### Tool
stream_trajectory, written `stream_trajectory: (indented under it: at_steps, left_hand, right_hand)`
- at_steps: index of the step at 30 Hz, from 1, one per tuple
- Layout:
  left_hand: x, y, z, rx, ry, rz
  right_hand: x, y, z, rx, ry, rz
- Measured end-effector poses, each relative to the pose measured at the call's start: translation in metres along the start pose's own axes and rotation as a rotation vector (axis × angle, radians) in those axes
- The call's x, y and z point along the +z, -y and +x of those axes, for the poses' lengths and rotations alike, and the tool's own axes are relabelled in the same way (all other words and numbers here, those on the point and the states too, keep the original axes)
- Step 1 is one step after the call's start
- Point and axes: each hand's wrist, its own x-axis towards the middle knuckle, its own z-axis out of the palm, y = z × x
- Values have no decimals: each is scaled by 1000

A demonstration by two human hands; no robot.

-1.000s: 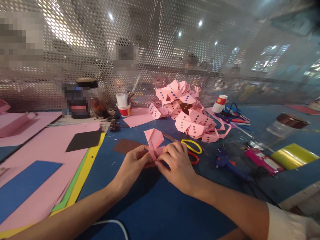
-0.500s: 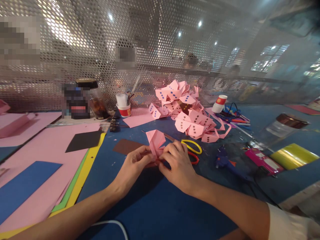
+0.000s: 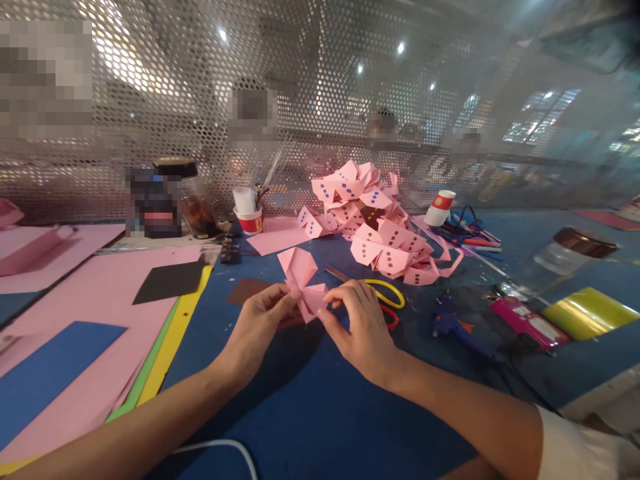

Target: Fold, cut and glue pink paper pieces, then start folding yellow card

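Folded pink paper (image 3: 297,267) is held above the desk (image 3: 320,407), clamped between thumb and fingers of the left hand (image 3: 261,320). The right hand (image 3: 364,328) touches the paper's right flap; whether pinching, I can't tell. Spotted pink heap (image 3: 383,247) lies nearer the desk's far edge.

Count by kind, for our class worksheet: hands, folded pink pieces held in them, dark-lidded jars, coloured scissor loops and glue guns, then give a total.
Hands: 2 (left hand, right hand)
Held folded pink piece: 1
Dark-lidded jars: 2 (left jar, right jar)
Scissor loops: 2 (yellow loop, red loop)
Glue gun: 1
Total: 8
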Motion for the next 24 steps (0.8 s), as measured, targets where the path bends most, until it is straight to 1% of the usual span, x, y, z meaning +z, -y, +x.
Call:
stream_trajectory:
  at_steps: [2, 3, 5, 7, 9, 14, 19, 24]
  left_hand:
    - [-1, -2, 1, 22, -29, -14]
    - [-1, -3, 1, 35, -39, -18]
    - [1, -4, 0, 55, -46, -23]
    - [3, -6, -2, 55, -39, -21]
    - [5, -7, -4, 45, -28, -12]
    - [7, -7, -6, 39, -21, 2]
    - [7, -6, -6, 42, 7, 31]
    - [6, -5, -6, 30, 15, 22]
  right_hand:
    - [0, -2, 1, 111, -11, 119]
    - [0, -3, 1, 173, 11, 180]
    - [1, -2, 2, 273, 116, 295]
    - [1, 0, 3, 327, 236, 389]
    - [2, 2, 3, 358, 307, 485]
    - [6, 2, 4, 433, 343, 694]
    - [6, 1, 4, 437, 376, 690]
    - [5, 3, 5, 435, 368, 698]
